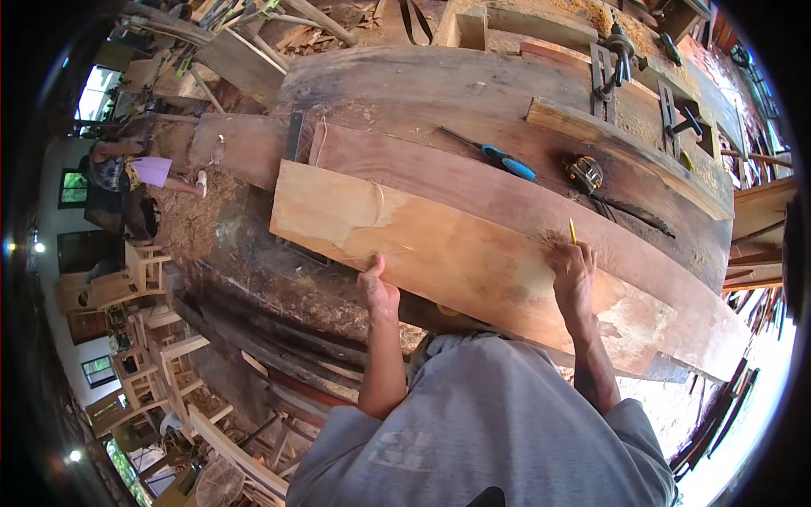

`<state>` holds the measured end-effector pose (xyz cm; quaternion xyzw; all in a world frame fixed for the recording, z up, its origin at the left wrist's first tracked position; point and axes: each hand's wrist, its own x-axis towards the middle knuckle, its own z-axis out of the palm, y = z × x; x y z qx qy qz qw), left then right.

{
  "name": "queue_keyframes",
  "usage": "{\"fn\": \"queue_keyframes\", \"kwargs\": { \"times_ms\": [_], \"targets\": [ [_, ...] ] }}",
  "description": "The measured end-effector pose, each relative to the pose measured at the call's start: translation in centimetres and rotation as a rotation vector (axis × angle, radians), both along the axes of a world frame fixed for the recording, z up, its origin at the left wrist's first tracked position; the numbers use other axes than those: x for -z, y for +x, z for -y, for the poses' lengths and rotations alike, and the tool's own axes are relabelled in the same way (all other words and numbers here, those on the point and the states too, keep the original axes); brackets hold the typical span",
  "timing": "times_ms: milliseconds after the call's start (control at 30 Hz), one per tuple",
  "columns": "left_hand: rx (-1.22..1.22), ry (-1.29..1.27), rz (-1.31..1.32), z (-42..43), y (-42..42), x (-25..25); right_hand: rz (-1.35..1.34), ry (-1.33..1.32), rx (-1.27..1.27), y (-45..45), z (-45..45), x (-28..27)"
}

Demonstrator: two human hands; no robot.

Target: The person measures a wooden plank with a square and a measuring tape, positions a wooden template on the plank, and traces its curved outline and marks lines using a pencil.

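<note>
A pale plywood board [439, 237] lies on top of a longer reddish plank [473, 182] on the workbench. At the board's near edge is my left hand [378, 287], its thumb on the top face and its other fingers hidden below. My right hand [574, 275] rests over the board's far edge, closed round a yellow pencil [573, 231] that points upward. Beyond the plank lie a blue-handled screwdriver [507, 161] and a tape measure [585, 174].
Along the far side of the bench [405, 84] are a thick wooden strip [617, 139] and metal clamps [619, 55]. Wood shavings and scraps lie around. Another person [127, 165] is at the far left, above wooden chair frames [169, 363].
</note>
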<state>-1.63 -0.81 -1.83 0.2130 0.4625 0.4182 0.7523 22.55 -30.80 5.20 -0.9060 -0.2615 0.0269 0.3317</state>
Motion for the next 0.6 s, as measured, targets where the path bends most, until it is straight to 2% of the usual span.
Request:
{"fn": "queue_keyframes", "kwargs": {
  "times_ms": [133,200,233,300,333,400,467,500,567,600],
  "targets": [
    [-0.003,0.026,-0.119,0.2,-0.1,0.0,0.063,-0.089,0.004,-0.4,-0.7,-1.0],
    [-0.018,0.231,-0.370,1.1,0.5,-1.6,0.106,-0.135,0.024,-0.3,-0.6,-1.6],
    [-0.011,0.221,-0.364,2.1,1.8,-2.7,0.112,-0.160,0.031,-0.3,-0.6,-1.5],
    [-0.365,0.774,-0.702,3.8,4.3,-5.4,0.109,-0.190,0.034,-0.2,-0.5,-1.3],
    [-0.367,0.770,-0.703,4.0,4.6,-6.4,0.109,-0.193,0.032,-0.1,-0.5,-1.4],
    [0.341,1.222,-1.055,4.6,4.4,-8.1,0.137,-0.198,0.024,-0.2,-0.7,-1.5],
    [0.633,1.380,-1.251,5.9,7.5,-9.2,0.112,-0.210,0.015,-0.1,-0.8,-1.4],
    [0.619,1.371,-1.256,6.1,8.5,-9.0,0.088,-0.223,0.023,0.0,-0.7,-1.4],
    [0.815,1.346,-1.298,6.3,10.3,-8.7,0.090,-0.211,0.014,-0.1,-0.6,-1.8],
    [0.795,1.336,-1.305,6.3,10.5,-8.4,0.082,-0.197,0.014,-0.1,-0.7,-2.0]
  ]
}}
